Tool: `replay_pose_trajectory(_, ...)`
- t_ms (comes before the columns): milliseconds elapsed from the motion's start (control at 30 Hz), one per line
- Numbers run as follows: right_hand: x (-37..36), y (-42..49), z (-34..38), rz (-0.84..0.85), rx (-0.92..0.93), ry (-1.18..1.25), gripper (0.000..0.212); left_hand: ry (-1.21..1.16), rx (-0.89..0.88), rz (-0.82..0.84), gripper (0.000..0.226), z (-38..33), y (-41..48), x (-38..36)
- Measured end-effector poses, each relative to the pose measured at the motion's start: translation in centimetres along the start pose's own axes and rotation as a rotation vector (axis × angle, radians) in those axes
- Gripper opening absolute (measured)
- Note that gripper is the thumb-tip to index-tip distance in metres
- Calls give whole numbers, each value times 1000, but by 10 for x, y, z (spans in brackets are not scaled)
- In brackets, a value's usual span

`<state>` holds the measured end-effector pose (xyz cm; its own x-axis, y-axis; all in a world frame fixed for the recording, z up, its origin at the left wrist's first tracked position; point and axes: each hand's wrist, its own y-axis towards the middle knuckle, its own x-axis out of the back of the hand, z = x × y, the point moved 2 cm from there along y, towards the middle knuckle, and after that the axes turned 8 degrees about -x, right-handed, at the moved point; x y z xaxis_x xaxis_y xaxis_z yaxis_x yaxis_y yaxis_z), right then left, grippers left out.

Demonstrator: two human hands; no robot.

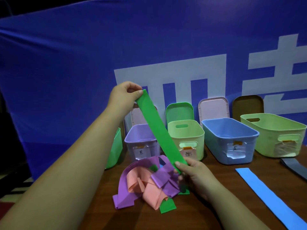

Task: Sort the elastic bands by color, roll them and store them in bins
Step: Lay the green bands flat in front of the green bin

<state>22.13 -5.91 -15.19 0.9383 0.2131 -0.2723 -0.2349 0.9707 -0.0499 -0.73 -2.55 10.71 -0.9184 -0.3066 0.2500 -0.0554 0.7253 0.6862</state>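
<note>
A green elastic band [157, 128] is stretched taut on a slant above the table. My left hand [123, 95] pinches its upper end high up, and my right hand [194, 173] pinches its lower end just above a tangled pile of purple [126, 181], pink [147, 188] and green [167, 206] bands. A blue band [269, 198] lies flat at the right, with a grey band [295, 168] beyond it. Behind the pile stand a purple bin [141, 141], a pale green bin [187, 136], a blue bin [230, 140] and a larger pale green bin [274, 133].
Part of a green bin [114, 148] shows behind my left forearm. Lids [214, 108] lean upright against the blue banner [66, 63] behind the bins. The wooden table [216, 213] ends at the left beside the pile.
</note>
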Motion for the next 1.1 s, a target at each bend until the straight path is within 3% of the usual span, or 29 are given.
replay_pose_trajectory(233, 8, 4, 2, -107, -24, 146, 29, -7, 92, -12, 17, 28, -25, 35)
replay_pose_trajectory(500, -6, 7, 1, -138, -58, 169, 6, -74, 289, -66, 28, 74, -95, 101)
replay_pose_trajectory(633, -25, 19, 3, -250, -30, -76, 13, -25, 351, -125, 30, 93, -137, 130)
replay_pose_trajectory(767, -55, 47, 11, -396, 94, -285, 19, 27, 449, -164, 46, 119, -180, 153)
replay_pose_trajectory(967, -116, 81, 13, -441, 309, -662, 15, 311, 292, -129, 30, 133, -238, 194)
replay_pose_trajectory(1100, -162, 95, 9, -420, 393, -898, 12, 474, 151, -119, 36, 147, -274, 222)
